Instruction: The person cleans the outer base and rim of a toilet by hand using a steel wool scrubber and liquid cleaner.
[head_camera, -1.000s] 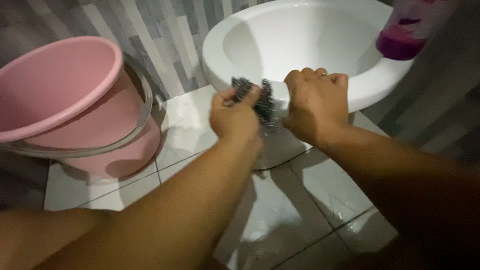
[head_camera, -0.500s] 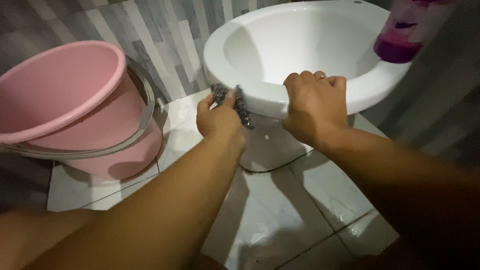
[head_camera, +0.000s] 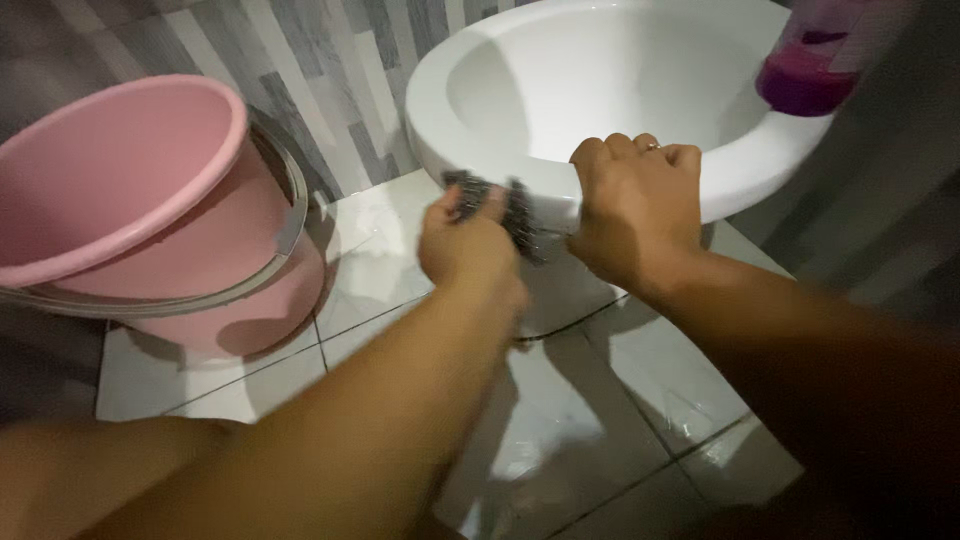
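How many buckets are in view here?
1. A pink bucket stands on the floor tiles at left, beside the white bowl. Others may be hidden outside the frame.

Left hand (head_camera: 468, 243) clutches dark metal scourer (head_camera: 505, 207) against outer front of white toilet bowl (head_camera: 600, 90); right hand (head_camera: 635, 215) grips bowl rim; pink bucket (head_camera: 130, 200) on tiled floor (head_camera: 590, 400) at left

Home bathroom. White ceramic toilet bowl (head_camera: 620, 90) upper centre of frame, glossy wet white floor tiles (head_camera: 590, 400) below, grey striped wall tiles (head_camera: 330, 70) upper left, pink plastic bucket (head_camera: 150, 210) at left, dim light.
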